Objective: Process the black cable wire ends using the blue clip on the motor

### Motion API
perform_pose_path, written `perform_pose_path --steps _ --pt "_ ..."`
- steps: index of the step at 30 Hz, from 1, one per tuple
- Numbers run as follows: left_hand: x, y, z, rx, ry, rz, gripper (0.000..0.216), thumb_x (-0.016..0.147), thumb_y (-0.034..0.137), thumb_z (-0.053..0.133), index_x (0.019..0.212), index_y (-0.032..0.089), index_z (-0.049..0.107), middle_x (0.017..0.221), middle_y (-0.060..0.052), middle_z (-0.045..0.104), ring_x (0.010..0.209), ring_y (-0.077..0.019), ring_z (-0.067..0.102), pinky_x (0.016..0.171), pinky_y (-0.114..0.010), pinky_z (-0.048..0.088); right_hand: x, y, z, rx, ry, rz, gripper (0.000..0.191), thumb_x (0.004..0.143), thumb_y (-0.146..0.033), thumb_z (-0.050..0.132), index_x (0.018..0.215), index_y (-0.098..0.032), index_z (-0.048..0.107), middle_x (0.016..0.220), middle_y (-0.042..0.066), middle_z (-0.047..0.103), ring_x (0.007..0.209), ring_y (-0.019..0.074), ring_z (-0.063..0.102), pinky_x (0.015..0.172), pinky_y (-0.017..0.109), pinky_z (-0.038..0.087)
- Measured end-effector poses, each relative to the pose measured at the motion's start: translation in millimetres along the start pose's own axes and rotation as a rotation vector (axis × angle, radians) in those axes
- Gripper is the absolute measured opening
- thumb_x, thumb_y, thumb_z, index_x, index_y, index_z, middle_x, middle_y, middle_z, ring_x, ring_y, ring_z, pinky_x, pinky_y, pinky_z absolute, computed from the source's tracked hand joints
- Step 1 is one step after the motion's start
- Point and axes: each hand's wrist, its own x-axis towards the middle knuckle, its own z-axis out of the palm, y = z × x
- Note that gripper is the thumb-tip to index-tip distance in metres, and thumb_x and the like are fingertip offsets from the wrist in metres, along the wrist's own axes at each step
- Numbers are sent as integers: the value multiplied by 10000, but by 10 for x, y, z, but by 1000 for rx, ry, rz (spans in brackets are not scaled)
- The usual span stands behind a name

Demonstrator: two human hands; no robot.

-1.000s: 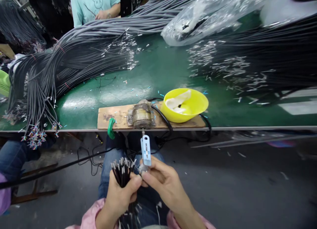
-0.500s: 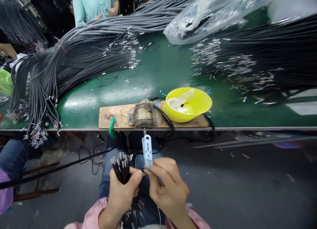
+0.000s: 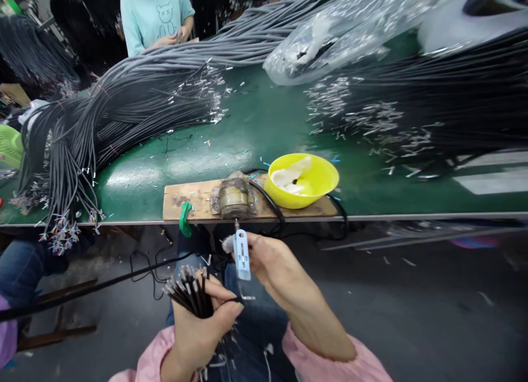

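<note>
Black cables (image 3: 197, 301) jut from left grip (image 3: 196, 332), clamped round them; right grip (image 3: 278, 263) unclear.

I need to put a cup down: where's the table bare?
The table is mostly bare between grey cables, black cables, plastic bag and yellow bowl, and at the front, right of the bowl. Cables and bag crowd the far side.

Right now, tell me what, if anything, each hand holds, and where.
The left hand grips bundled black cables near their silver tips; whether the right hand holds the blue clip cannot be told.
</note>
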Motion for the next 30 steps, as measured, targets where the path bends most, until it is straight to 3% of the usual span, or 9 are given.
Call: perform_pose_path --steps 6,11,14,19,22,23,25,27,30 --pt "92 7 65 -20 20 61 129 624 291 750 600 179 691 585 -20 550 525 -104 472 535 -237 403 27 82 134 220 32 39 490 581 -584 701 631 -106 609 658 46 608 549 68 490 523 178 422" --pt "193 -112 67 -29 -38 -32 236 566 378 775 515 167 680 486 -45 556 464 -128 475 470 -255 396 15 233 39 294 -51 108 499 700 -623 581 782 -135 640 607 35 596 521 80 492 495 186 394" --pt "116 -86 74 -51 14 18 172 615 329 755 582 176 686 557 -39 565 498 -114 476 505 -247 398 42 311 -74 221 -22 64 539 742 -651 501 825 -141 655 685 72 636 591 112 554 550 212 438" --pt "-29 -90 94 -74 66 26 157 613 303 752 596 170 671 577 -15 542 481 -83 438 485 -227 365 -93 564 -224 155 91 -1 516 714 -606 574 891 -129 660 827 109 665 698 145 608 661 252 500" --pt "20 -179 81 -38 198 36 176 628 334 745 684 170 716 647 -31 609 583 -112 525 592 -234 427 -289 690 -141 -30 -34 -23 512 620 -487 718 1010 -163 649 1003 106 647 911 179 619 842 275 501" --pt "57 -202 72 -30 249 24 210 652 350 727 759 170 729 683 -37 631 623 -120 547 625 -234 439 -349 710 -90 -137 -130 -3 612 565 -411 773 1109 -182 612 1099 105 614 1033 202 584 918 291 475" --pt "143 -217 50 -34 306 -29 305 693 383 691 901 161 721 686 -34 636 574 -96 525 563 -211 420 -437 733 2 -330 -218 -4 695 544 -300 789 1194 -207 563 1178 90 572 1134 217 528 986 306 439" --pt "222 -187 21 -61 307 -74 354 680 394 700 918 132 706 703 -42 642 534 -70 499 515 -188 395 -478 767 38 -426 -232 -12 564 652 -265 705 1195 -211 564 1145 77 587 1079 191 554 957 290 460" --pt "284 -116 -27 -197 222 -164 420 596 411 759 869 102 678 691 -51 639 511 -64 509 500 -188 403 -485 892 -29 -375 -240 11 371 782 -266 563 1144 -193 603 898 49 649 786 121 600 742 223 527"
